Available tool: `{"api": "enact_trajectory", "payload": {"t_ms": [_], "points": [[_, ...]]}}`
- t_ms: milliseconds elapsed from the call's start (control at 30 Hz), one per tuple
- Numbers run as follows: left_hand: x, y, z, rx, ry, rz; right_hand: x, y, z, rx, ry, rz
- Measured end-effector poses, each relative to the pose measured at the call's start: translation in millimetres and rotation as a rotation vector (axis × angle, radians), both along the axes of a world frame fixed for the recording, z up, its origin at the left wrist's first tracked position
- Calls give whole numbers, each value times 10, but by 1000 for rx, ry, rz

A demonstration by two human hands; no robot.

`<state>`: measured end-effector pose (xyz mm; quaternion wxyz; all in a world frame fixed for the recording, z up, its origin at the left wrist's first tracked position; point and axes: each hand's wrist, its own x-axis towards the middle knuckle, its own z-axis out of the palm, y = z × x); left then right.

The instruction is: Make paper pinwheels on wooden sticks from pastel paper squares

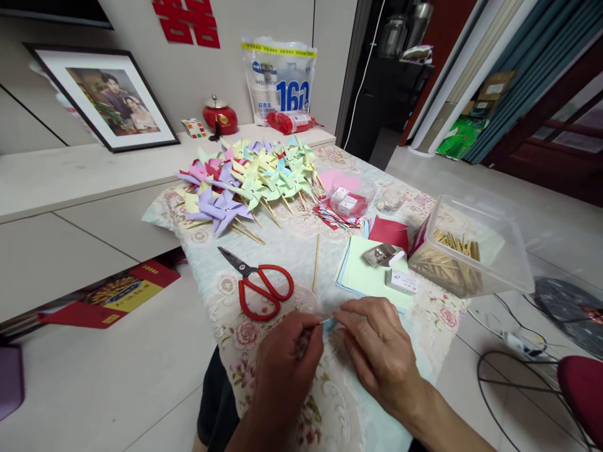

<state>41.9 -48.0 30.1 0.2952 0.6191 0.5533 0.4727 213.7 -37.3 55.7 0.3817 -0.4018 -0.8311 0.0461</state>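
Observation:
My left hand (288,361) is closed near the front of the table, its thumb and forefinger pinching one end of a small, thin, pale piece (326,319). From the other side my right hand (377,351) bends over, with thumb and fingertips pressed together at the piece's other end. What exactly it is, I cannot make out. Just beyond the left hand lie scissors (264,282) with red handles, blades pointing away. A bare wooden stick (316,262) rests between them and a stack of coloured paper squares (362,263), which carries a small metal tool (379,254) and a small white box (401,280).
Paper pinwheels (254,182) on sticks are heaped at the table's far side. Coloured paper strips (334,216) lie beside a clear lidded container (351,198). To the right stands a plastic bin (509,251) holding wooden sticks (452,251). A cabinet (75,169) borders the far left.

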Motion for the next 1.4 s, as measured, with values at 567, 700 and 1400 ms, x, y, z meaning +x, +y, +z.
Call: {"api": "enact_trajectory", "payload": {"t_ms": [567, 700, 1400], "points": [[-193, -121, -218, 550, 799, -139, 137, -54, -342, -78, -295, 170], [-216, -211, -248, 496, 876, -165, 162, -141, -344, -95, -413, 155], [-219, -279, -302, 455, 968, -192, 129, -183, -405, 53, -522, 86]]}}
